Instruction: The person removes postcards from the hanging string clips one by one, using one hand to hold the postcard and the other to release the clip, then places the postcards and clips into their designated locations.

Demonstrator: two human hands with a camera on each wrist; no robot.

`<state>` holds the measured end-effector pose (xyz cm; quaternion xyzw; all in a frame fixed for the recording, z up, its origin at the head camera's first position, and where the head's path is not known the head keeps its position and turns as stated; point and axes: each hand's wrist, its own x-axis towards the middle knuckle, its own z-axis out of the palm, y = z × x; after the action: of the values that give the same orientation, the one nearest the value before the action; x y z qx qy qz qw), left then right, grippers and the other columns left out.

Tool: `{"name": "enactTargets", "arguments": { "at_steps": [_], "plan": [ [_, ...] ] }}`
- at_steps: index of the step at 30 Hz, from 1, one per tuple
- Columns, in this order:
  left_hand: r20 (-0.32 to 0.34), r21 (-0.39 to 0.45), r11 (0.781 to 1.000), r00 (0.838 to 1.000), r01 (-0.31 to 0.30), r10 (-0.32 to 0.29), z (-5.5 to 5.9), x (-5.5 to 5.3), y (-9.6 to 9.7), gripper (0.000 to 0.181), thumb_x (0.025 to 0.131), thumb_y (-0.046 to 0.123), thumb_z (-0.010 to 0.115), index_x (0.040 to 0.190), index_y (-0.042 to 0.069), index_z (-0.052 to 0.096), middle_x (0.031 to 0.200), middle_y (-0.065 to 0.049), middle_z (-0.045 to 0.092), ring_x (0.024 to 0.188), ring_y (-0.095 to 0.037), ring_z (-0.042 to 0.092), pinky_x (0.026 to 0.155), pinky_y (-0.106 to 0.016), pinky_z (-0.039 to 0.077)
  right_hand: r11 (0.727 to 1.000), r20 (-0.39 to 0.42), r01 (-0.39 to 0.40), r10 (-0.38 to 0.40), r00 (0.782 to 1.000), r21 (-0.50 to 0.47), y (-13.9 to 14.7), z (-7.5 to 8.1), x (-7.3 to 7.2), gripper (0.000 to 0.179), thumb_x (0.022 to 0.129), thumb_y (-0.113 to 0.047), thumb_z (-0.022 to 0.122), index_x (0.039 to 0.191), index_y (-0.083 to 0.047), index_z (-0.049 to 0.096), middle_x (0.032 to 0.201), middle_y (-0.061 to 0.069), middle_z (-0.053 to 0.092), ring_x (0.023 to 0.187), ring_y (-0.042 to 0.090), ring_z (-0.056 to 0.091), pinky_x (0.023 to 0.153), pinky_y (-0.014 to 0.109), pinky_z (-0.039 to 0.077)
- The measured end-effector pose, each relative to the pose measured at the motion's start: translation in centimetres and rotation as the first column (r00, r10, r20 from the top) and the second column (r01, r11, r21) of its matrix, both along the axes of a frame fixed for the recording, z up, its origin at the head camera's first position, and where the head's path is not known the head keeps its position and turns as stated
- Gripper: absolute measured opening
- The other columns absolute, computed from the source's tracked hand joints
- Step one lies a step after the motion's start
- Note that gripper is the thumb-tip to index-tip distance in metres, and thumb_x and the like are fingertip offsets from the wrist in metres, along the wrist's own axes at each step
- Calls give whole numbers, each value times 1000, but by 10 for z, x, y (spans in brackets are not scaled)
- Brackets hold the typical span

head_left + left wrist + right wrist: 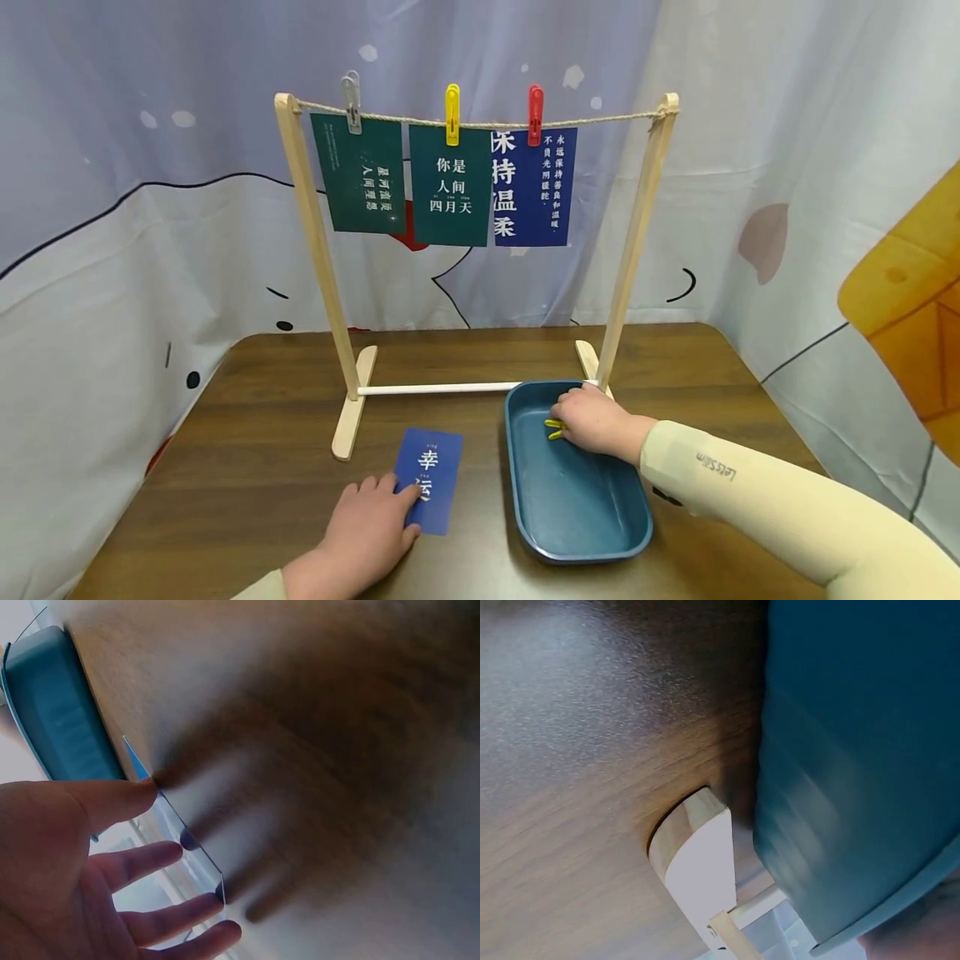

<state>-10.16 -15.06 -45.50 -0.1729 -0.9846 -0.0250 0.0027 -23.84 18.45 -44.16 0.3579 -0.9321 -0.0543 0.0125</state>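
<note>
A blue card with white characters lies flat on the table. My left hand reaches over it, fingers loosely spread and tips at its left edge; the left wrist view shows the thumb and fingers along that edge. To the right, inside a blue-green tray, my right hand holds a yellow clothespin at the far end. Part of the clothespin is hidden by the fingers. The right wrist view shows mostly the tray's outer wall, with a bit of the hand behind the rim.
Behind stands a wooden frame with a rope. From it hang two green cards and a blue card, held by grey, yellow and red clothespins. The tray overlaps the frame's white bottom bar.
</note>
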Motion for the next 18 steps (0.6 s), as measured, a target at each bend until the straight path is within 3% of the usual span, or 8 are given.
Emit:
{"name": "enactTargets", "arguments": {
  "at_steps": [9,18],
  "plan": [
    [-16,-4,1000,1000,11,-11,-1,-1,2,46,82,45,76,118,16,70,98,-10,60,90,-31,57,75,-50,42,1000,0,1,-1,1000,-28,-3,2,0,9,81,-16,79,87,-13,72,76,-1,61,75,20,61,66,36,41],
    [-13,-1,1000,1000,-6,6,2,0,3,50,81,46,77,119,14,69,104,-13,62,95,-34,58,78,-53,43,998,-4,28,-28,1000,-48,-3,1,1,11,82,-17,79,86,-11,71,76,0,60,75,21,59,69,38,42]
  ]
}}
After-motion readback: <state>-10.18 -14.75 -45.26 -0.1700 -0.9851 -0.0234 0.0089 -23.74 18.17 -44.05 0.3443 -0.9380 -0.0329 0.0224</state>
